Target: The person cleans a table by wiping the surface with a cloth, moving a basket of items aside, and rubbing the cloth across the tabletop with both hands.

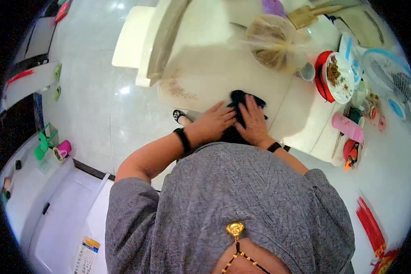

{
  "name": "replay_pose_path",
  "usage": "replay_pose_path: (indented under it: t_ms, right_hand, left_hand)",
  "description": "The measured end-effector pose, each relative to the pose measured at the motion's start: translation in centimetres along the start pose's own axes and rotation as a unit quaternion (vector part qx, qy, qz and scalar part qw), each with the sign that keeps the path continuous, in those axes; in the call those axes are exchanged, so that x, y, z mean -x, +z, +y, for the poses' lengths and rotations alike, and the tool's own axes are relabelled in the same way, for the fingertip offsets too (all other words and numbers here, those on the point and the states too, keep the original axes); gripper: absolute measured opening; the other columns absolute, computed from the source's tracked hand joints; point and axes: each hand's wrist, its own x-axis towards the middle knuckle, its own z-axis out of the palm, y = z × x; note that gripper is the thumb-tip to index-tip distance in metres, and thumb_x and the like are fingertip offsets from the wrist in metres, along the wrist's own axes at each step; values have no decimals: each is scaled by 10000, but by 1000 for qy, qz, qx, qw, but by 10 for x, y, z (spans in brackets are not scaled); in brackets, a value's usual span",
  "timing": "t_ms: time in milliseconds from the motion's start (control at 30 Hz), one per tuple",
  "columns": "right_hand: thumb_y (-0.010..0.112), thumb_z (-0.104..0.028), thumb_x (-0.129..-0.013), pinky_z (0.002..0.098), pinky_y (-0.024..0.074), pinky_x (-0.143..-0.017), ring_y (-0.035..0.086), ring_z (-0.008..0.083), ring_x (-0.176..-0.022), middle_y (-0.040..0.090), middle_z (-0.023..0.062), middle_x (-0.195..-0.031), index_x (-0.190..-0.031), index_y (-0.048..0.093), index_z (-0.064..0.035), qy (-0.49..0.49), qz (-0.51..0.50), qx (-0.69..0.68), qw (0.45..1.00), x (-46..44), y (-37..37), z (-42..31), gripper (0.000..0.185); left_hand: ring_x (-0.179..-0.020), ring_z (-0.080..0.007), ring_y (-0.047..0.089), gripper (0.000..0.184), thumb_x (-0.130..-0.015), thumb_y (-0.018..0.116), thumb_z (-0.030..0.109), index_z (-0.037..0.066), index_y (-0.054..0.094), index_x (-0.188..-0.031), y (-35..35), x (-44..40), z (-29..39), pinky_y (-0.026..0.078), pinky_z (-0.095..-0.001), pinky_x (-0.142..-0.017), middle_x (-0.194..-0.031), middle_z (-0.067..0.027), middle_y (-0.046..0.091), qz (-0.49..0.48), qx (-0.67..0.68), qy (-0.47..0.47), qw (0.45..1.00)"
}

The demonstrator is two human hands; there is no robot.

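A dark, bunched cloth [238,97] lies at the near edge of the cream table [223,59]; its exact kind is hard to make out. On top of it rests my right hand [252,121], fingers spread and flat against the fabric. My left hand [213,122] comes in from the left side, its fingers stretched out and touching the cloth's left edge. Both palms face down, and the cloth's lower part is hidden behind the hands and the grey shirt.
Farther back on the table are a clear plastic bag [271,43], a small cup [307,71] and a white bowl of brown food [340,77]. A fan [388,68] and a pink cylinder [348,127] are to the right. A cream chair [147,50] adjoins the table's left side.
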Motion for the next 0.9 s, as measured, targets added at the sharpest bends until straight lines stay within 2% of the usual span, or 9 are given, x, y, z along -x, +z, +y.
replay_pose_path:
  t_ms: [133,200,233,467,600,633,700,833,900]
  right_hand:
    - [708,-314,-884,556,283,-1205,253,324,-1543,274,155,-1662,-1441,523,-61,-142,-66,-11,988,-64,9,-60,640]
    - [711,-349,-887,523,285,-1211,249,287,-1544,286,130,-1659,-1442,536,-87,-203,-52,21,978,-96,17,-85,638]
    - [714,-355,-882,515,288,-1212,251,279,-1544,285,122,-1661,-1441,536,-89,-226,-50,23,973,-111,22,-94,645]
    - [737,-316,-829,502,315,-1205,310,279,-1522,353,118,-1633,-1405,561,-91,-304,-54,37,950,-170,10,-91,644]
    - [717,-201,-795,544,355,-1164,362,349,-1487,376,174,-1610,-1407,547,-79,-256,32,21,966,-216,0,-73,647]
    - [684,-230,-809,547,339,-1175,365,357,-1484,403,183,-1592,-1411,549,-86,-234,49,34,970,-227,-5,-66,633]
    - [674,-222,-820,542,331,-1184,354,350,-1492,382,182,-1604,-1440,533,-92,-178,72,41,981,-246,-16,-53,649]
    - [690,-173,-827,537,317,-1194,329,333,-1506,344,193,-1621,-1464,510,-84,-93,139,27,985,-244,-19,-34,667]
    - [694,-185,-824,548,298,-1204,293,341,-1520,320,194,-1632,-1465,506,-78,-62,115,-7,991,-218,-16,-30,677]
  left_hand:
    - [-1487,-256,371,570,-872,664,272,70,570,-1397,-9,85,-3,181,-548,-1259,-1507,-112,518,0,3,-120,993]
    - [-1499,-250,355,599,-879,679,267,78,547,-1431,-8,111,-7,157,-538,-1266,-1532,-111,496,-18,-48,-230,972]
    - [-1474,-260,388,585,-833,661,178,50,580,-1398,-13,119,-7,202,-525,-1254,-1513,-111,511,37,-35,-259,964]
    - [-1458,-282,405,654,-783,704,170,21,561,-1404,-19,110,-31,227,-528,-1241,-1497,-149,516,96,-38,-298,949]
    - [-1441,-316,432,671,-750,748,195,8,579,-1372,-32,66,-77,261,-535,-1224,-1488,-178,526,177,-114,-304,929]
    - [-1441,-316,432,671,-750,748,195,8,579,-1372,-40,51,-88,261,-535,-1224,-1488,-178,526,180,-115,-304,928]
    - [-1464,-329,396,727,-785,754,290,24,529,-1423,-59,23,-106,266,-531,-1226,-1528,-176,483,196,-93,-322,921]
    - [-1462,-340,398,714,-774,752,256,6,534,-1406,-58,-16,-111,275,-527,-1222,-1535,-186,472,233,-114,-339,904]
    - [-1466,-337,389,730,-770,754,260,6,528,-1416,-50,-16,-95,268,-524,-1226,-1537,-188,467,200,-116,-325,917]
